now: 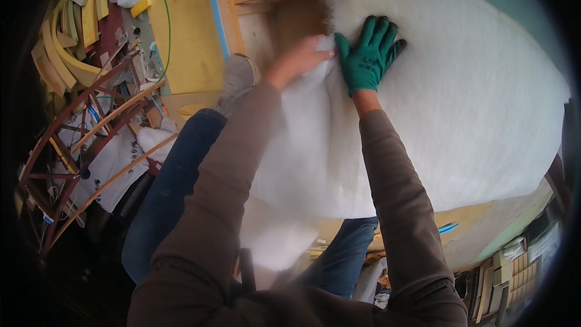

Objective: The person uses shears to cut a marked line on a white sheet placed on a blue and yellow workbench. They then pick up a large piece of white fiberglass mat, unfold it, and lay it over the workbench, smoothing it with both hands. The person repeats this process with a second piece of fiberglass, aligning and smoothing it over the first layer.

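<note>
A thick sheet of white fluffy batting (448, 97) covers a broad padded surface in front of me and to my right. My right hand (370, 57), in a green work glove with dark fingertips, lies flat on it with fingers spread. Just left of the glove, my bare left hand (302, 60) is closed on the batting's left edge, pinching a raised bit; motion blurs it slightly. Below the left hand, a loose flap of the same batting (296, 139) hangs down toward my legs, also blurred.
Beyond my left hand is a wooden frame (233, 18) with a blue edge. Yellow foam offcuts (78, 42), a green cord (168, 24) and a dark red metal truss (57, 127) lie at left. Stacked wood pieces (484, 284) stand at lower right.
</note>
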{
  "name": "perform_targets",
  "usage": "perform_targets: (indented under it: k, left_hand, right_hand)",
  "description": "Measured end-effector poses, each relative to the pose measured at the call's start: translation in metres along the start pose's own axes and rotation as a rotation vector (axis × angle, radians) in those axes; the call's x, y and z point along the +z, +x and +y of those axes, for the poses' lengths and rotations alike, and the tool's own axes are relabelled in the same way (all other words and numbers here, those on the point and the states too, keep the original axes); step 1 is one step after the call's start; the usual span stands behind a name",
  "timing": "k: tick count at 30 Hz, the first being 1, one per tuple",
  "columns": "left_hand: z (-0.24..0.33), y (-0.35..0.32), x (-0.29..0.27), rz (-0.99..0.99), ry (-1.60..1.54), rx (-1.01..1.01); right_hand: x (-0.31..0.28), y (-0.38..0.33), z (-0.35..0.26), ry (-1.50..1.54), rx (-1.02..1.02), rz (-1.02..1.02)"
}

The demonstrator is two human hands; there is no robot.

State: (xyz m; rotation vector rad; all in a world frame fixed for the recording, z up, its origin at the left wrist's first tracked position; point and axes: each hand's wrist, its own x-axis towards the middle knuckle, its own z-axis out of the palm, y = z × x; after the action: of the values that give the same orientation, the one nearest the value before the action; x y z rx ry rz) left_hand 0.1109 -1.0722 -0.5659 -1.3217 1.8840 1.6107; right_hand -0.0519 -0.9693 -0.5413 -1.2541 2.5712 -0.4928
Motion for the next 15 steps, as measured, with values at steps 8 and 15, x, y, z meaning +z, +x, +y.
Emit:
perform_targets:
  k: [8, 15]
  left_hand:
    - [0.064, -0.176, 0.059, -0.296, 0.251, -0.019]
    - [0.038, -0.13, 0.087, 0.239, 0.146, -0.042]
  right_hand:
    - [0.004, 0.007, -0.005, -0.028, 0.015, 0.031]
    - [-0.023, 0.004, -0.002, 0.238, -0.005, 0.064]
